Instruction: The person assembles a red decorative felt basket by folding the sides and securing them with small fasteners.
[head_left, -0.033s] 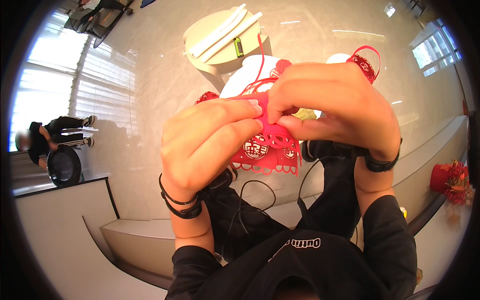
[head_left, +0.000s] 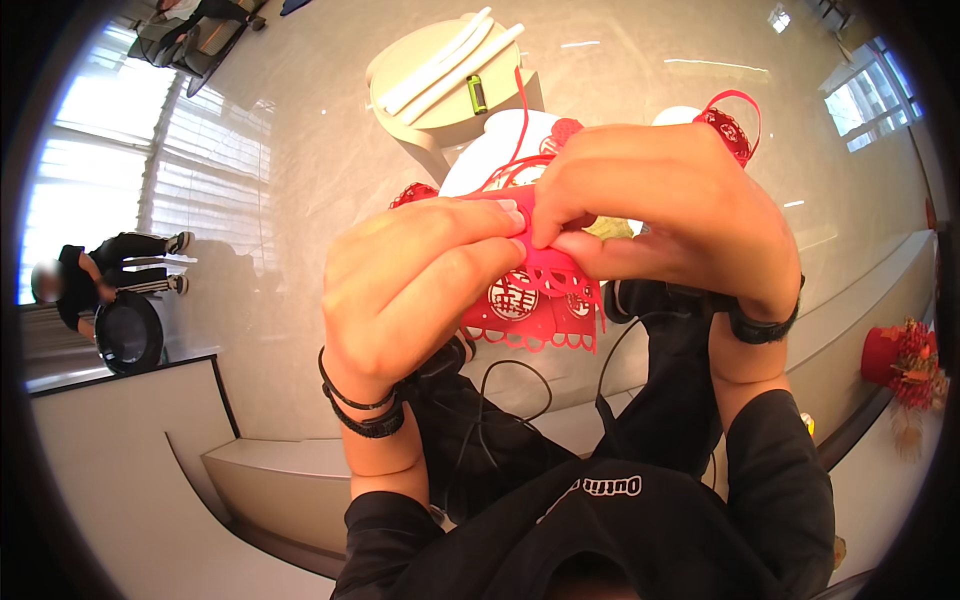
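Note:
Both of my hands pinch a red cut-out felt-like decoration with scalloped lower edges and white round emblems. My left hand is closed on its upper left part, thumb out of sight. From the right, my right hand grips the same upper part between thumb and bent fingers. The fingertips of both hands nearly meet there. Just beyond, red strips and a red rosette-like piece lie over a white surface. Something yellowish shows under my right hand.
A round cream stool holds white tubes and a green-and-black cylinder. A red patterned basket with a handle stands beyond my right hand. Black cables hang by my legs. At left, a person holds a black round object.
The lower edge of the red decoration has shifted very slightly. Both hands keep their grip and place.

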